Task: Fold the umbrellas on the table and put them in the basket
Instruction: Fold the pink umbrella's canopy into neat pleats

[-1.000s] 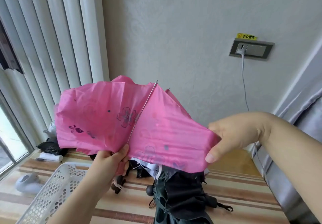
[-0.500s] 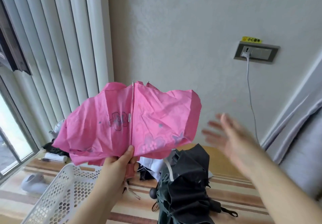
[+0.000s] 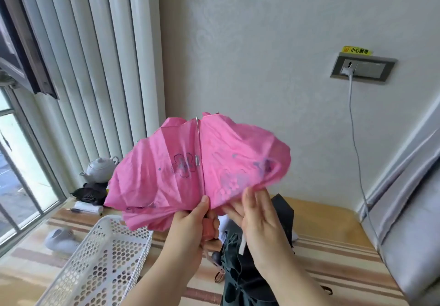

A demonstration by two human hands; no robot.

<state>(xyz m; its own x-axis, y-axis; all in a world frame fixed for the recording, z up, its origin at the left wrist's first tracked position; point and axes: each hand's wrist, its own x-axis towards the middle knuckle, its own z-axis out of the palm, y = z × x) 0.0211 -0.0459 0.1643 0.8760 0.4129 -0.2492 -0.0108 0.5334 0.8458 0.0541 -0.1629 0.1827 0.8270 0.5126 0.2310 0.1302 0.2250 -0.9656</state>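
A pink umbrella (image 3: 166,177) with purple flower prints is held up in front of me, its canopy loose and crumpled, a metal rib running up its middle. My left hand (image 3: 190,222) grips its pink handle from below. My right hand (image 3: 257,212) has straight fingers against the lower right edge of the pink cloth. Beneath my hands a black umbrella (image 3: 240,274) lies loosely bunched on the striped table (image 3: 333,255). The white perforated basket (image 3: 100,267) stands at the lower left.
A white teapot (image 3: 100,170), a dark cloth heap (image 3: 90,192) and a rolled white item (image 3: 88,208) sit at the table's far left by the window. A white object (image 3: 59,236) lies left of the basket. A charger cable (image 3: 354,139) hangs from the wall socket. Grey curtain at right.
My right hand let go of the stretched cloth, swung away, then came back to the canopy's lower right edge. The canopy fell slack and turned upright. The view tilted down slightly.
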